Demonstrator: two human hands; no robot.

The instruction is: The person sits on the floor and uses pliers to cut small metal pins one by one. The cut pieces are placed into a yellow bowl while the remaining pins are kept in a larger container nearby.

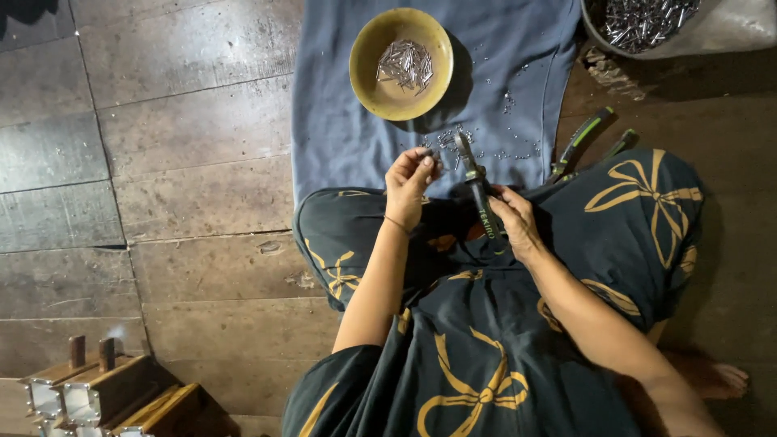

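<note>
Seated on the plank floor (186, 202), you work over a blue cloth (502, 73) spread ahead of your lap. Your right hand (515, 218) is closed around the handles of black pliers (477, 190), whose nose points toward your left hand (409, 180). The left fingertips (426, 162) pinch something small and metallic beside the nose; what it is cannot be told. A likely fault: the piece slips from the pinch and falls among the loose metal bits (486, 150) on the cloth, where it would be hard to find; the nose could also nip a fingertip. Beyond stand a yellow bowl (401, 101) of thin metal pins (405, 63) and a grey basin (728, 28) holding more. A second, green-handled tool (584, 137) lies just beside your right knee, within elbow sweep. Wooden blocks (97, 392) sit well apart.
</note>
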